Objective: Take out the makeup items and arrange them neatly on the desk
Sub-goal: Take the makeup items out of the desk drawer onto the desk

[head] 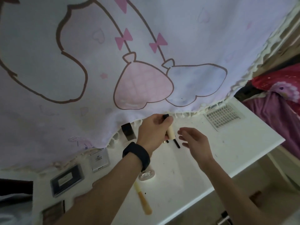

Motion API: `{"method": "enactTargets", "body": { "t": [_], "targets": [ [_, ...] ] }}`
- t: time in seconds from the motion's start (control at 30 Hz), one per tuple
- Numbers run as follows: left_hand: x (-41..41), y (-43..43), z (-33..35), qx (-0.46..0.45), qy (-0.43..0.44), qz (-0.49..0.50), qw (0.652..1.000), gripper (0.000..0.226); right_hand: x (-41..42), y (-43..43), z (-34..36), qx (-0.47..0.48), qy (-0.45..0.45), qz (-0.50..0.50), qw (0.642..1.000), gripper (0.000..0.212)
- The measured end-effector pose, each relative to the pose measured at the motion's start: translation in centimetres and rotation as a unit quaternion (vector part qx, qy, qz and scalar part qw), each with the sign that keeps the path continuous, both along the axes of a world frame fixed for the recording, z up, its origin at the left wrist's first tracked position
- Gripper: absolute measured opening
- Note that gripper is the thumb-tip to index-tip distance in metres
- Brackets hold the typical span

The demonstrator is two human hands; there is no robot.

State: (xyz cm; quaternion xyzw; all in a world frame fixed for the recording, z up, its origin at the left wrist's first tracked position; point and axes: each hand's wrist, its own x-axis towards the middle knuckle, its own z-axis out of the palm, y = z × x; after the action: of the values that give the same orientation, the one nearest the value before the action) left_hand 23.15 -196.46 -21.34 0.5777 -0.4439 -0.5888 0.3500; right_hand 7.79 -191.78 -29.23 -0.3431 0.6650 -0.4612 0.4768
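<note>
Cream tube (170,131): black-capped, held nearly upright just above the back of the desk, its cap near the curtain hem.
Left hand (154,130): fingers and thumb curled round the upper part of the cream tube; a black wristband (136,155) sits on the wrist.
Right hand (194,140): just beside the tube on its right, fingers loosely spread, holding nothing and apart from the tube.
Thin black pencil (177,143): lying on the desk between the two hands, below the tube's lower end.
Black rectangular bottle (128,131): at the curtain hem, left of the left hand; whether it stands or lies cannot be told.
Round clear-lidded jar (146,175): on the desk, partly hidden under the left forearm.
Orange-and-cream stick (142,198): lying flat, nearer the front edge than the jar.
White compact (99,161): flat near the hem, left of the forearm.
Dark palette (67,177): flat, just beside the white compact on its left.
Brown palette (53,211): at the lower left, blurred.
Lash tray (224,116): white tray with rows of small dark items, at the desk's far right corner.
Desk (227,151): white surface with small dark specks.
Curtain (146,46): pale printed cloth with pink bows and a frilled hem, hanging over the back of the desk.
Bedding (276,88): red and pink, to the right beyond the desk.
</note>
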Motion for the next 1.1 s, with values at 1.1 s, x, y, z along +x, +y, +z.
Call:
{"method": "enactTargets", "body": {
  "t": [1.1],
  "targets": [
    [-2.9, -4.2, -10.5, -0.118, -0.578, -0.404, 0.699, 0.057, -2.1, -4.4, -7.4, -0.017, 0.337, 0.133, 0.932, 0.039]
  ]
}}
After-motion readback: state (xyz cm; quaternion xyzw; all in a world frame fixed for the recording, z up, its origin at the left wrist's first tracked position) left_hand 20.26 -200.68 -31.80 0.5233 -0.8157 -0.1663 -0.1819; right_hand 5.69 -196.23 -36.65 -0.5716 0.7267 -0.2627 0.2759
